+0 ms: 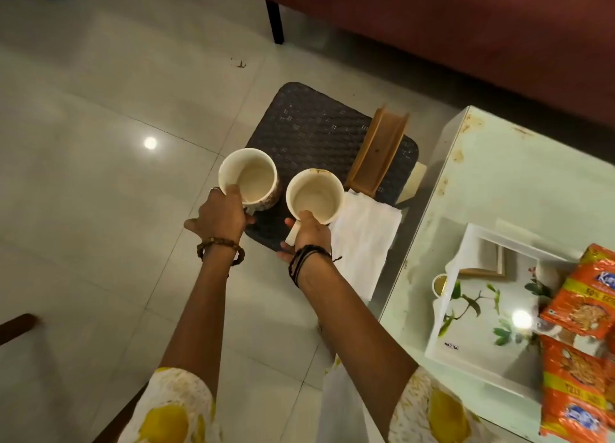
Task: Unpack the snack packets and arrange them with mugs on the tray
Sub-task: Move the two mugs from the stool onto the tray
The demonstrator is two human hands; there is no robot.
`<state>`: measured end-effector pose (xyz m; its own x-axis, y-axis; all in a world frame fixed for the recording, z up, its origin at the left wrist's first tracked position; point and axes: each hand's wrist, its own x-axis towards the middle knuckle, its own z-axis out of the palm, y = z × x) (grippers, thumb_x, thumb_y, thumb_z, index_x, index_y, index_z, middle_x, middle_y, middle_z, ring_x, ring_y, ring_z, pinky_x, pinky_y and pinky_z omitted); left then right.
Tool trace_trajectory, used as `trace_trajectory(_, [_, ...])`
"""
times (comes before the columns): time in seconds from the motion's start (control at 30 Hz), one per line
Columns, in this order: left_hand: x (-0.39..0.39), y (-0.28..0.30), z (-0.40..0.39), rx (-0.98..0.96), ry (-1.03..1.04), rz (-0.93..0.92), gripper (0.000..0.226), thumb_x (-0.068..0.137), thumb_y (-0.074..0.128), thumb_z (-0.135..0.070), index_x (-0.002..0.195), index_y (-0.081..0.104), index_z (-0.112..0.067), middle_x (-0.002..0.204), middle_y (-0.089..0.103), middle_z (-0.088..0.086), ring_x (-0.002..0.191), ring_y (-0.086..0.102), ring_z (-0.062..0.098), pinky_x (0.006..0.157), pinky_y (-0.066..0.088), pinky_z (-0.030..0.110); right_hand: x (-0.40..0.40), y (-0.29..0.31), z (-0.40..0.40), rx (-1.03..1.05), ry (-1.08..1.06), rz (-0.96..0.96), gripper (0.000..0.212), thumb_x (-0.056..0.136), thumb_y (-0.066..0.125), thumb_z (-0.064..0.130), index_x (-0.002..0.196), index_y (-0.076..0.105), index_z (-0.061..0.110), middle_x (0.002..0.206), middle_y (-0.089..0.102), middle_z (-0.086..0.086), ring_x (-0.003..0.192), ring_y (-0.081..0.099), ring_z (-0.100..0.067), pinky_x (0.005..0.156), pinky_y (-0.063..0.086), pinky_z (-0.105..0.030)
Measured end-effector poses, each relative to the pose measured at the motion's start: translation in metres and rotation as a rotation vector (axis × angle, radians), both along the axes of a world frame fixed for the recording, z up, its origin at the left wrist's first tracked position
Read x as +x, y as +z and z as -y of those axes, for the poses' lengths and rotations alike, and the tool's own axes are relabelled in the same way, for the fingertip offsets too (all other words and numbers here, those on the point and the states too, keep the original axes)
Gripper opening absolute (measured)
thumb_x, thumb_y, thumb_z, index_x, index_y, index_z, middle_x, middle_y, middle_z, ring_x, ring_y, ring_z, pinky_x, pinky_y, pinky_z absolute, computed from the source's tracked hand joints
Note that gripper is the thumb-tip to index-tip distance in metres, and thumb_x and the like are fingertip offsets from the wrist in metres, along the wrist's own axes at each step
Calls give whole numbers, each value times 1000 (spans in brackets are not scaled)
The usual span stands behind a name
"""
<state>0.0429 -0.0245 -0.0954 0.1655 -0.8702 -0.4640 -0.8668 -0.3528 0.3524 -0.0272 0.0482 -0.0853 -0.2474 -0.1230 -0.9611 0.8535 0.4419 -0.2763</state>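
each hand gripped a mug: left hand (221, 214) on the left mug (248, 178), right hand (307, 234) on the right mug (315, 196), mid-frame. the tray (466, 309) lay lower right, nearer the right hand, packets (579, 303) at its edge.

upper snack packet (580, 304) | "50%" legible | brand name unreadable

Cream mugs (248, 176), orange packets (580, 304), perhaps leaf-printed tray (479, 309)

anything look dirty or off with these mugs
Yes: the mug in the right hand has brown stains along its far rim. The glass table edge also shows rusty-looking blotches.
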Motion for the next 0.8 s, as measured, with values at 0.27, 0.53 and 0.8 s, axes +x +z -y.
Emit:
trace_trajectory(0.27, [-12,32,-47,-223,117,-263,30,93,34,-14,108,54,3,71,55,6,47,55,4,82,49,20,-9,32,-40,19,38,-110,31,91,42,28,61,44,23,69,54,4,89,52,-25,98,44,-53])
trace_trajectory(0.53, [-47,92,-160,-81,66,-439,19,94,43,-27,100,57,-15,72,59,-1,49,55,12,44,43,14,-59,66,-178,-19,-250,-171,30,91,47,6,63,53,10,55,49,0,53,52,-11,55,43,-27])
trace_trajectory(0.8, [-148,73,-292,228,-29,-510,15,93,42,-14,87,55,-12,60,54,-5,32,51,6,62,55,43,-136,60,-321,136,-264,-246,14,92,45,7,82,54,1,79,52,-14,75,54,-24,65,54,-33])
